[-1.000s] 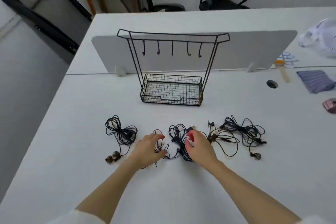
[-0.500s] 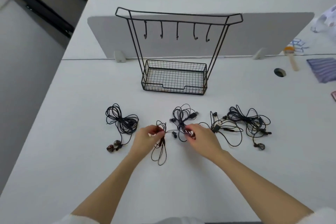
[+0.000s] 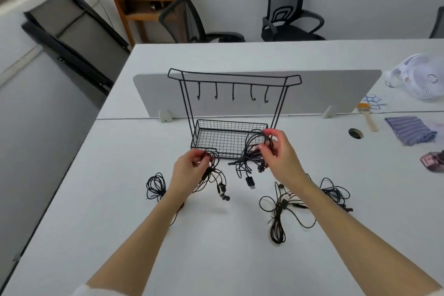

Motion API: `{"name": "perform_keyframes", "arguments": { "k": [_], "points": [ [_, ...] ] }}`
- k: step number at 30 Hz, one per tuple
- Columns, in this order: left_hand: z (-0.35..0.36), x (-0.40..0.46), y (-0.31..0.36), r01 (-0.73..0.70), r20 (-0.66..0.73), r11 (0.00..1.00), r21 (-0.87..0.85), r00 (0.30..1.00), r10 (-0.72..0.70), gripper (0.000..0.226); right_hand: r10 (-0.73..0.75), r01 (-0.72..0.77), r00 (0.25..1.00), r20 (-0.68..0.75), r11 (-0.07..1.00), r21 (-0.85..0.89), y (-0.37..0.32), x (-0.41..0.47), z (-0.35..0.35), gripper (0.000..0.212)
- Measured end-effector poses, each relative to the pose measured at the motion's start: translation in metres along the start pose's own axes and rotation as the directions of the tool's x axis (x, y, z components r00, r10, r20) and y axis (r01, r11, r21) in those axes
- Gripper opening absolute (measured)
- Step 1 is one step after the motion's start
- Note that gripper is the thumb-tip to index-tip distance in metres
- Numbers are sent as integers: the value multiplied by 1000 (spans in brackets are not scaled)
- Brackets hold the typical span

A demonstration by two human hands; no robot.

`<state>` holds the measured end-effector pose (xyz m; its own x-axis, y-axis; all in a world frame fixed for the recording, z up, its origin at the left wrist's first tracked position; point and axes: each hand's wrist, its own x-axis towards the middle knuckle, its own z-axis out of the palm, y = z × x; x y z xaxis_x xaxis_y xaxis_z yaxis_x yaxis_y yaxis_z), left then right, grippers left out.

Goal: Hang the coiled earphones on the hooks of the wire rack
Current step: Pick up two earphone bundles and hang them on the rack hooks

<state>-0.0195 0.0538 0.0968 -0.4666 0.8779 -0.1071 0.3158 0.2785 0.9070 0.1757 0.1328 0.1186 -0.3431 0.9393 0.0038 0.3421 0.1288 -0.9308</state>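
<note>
A black wire rack with a row of bare hooks and a mesh basket stands mid-table. My left hand is shut on one coiled earphone, lifted off the table in front of the basket's left corner. My right hand pinches a second coiled earphone with a dangling plug, held at the basket's right front. Three more coils lie on the table: one far left, one below my right wrist, one partly hidden behind my right forearm.
A grey divider panel runs behind the rack. To the right lie a white fan, a brush, a striped cloth, a cable hole and a pink object. Office chairs stand beyond the table.
Both hands have lifted their earphone coils off the table and moved up toward the rack's basket; the view has tilted upward.
</note>
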Motion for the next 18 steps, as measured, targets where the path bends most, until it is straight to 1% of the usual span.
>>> {"name": "perform_keyframes", "arguments": {
  "k": [1, 4, 6, 8, 11, 13, 14, 16, 18],
  "points": [
    [-1, 4, 8, -58, -8, 997, 53, 998, 58, 8, -20, 20, 1000, -20, 1000, -21, -4, 5, -5, 25],
    [-7, 13, 34, -202, -19, 964, 172, 978, 209, 16, -107, 97, 991, -85, 989, -110, -17, 18, -18, 26],
    [-11, 20, 45, -289, -27, 938, 193, 954, 299, 16, -164, 144, 981, -105, 974, -175, -22, 28, -25, 26],
    [-15, 32, 49, -330, -45, 928, 172, 939, 342, 14, -192, 165, 977, -97, 958, -235, -27, 37, -30, 28],
    [-20, 49, 56, -316, -117, 933, 172, 934, 338, 13, -191, 162, 976, -102, 957, -241, -35, 51, -36, 31],
    [-26, 60, 63, -254, -189, 956, 147, 941, 280, 16, -191, 166, 977, -95, 960, -227, -40, 60, -37, 32],
    [-28, 67, 64, -222, -213, 970, 100, 947, 239, 16, -191, 166, 977, -91, 959, -228, -42, 64, -36, 32],
    [-33, 81, 67, -186, -211, 982, -8, 961, 181, 12, -180, 156, 980, -85, 960, -232, -44, 71, -34, 32],
    [-36, 93, 68, -151, -182, 987, -50, 973, 139, 10, -155, 134, 985, -77, 964, -230, -44, 77, -32, 32]
  ]
}}
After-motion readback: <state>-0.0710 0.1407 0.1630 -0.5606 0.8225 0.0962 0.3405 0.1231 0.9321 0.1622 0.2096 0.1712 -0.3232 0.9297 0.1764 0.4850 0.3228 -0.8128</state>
